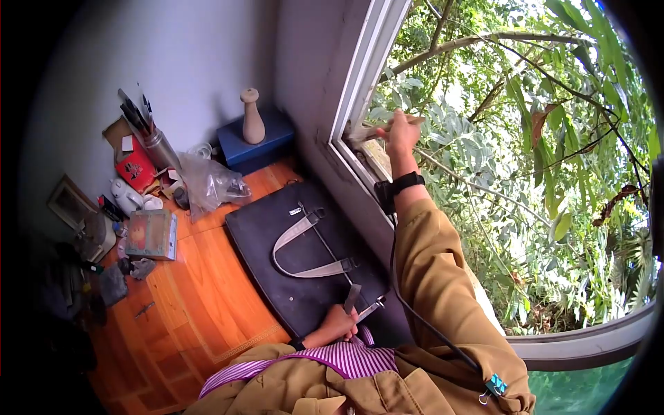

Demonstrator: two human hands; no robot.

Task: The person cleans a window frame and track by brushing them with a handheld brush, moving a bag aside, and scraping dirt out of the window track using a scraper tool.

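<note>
My right hand [400, 135], with a dark band and device on its wrist, reaches through the open window. Its fingers are closed on a small brush-like tool [416, 120]; the end toward the window frame [337, 131] is blurred. Low in the view, my left hand [339, 322] is closed around a flat grey strip [353, 297], which sticks out above and below the fingers. I cannot make out whether it is a blade or a strap. Beside that hand lies a black bag [259, 225] with a pale looped handle [280, 252], flat on the wooden table [200, 290].
A blue box [238, 162] bearing a pale wooden pestle-shaped piece [253, 128] stands in the corner. Left of it are a metal cup [163, 149] of pens, a plastic bag [207, 180] and a small book [151, 234]. Branches [477, 41] hang outside. A cable [429, 325] crosses my right sleeve.
</note>
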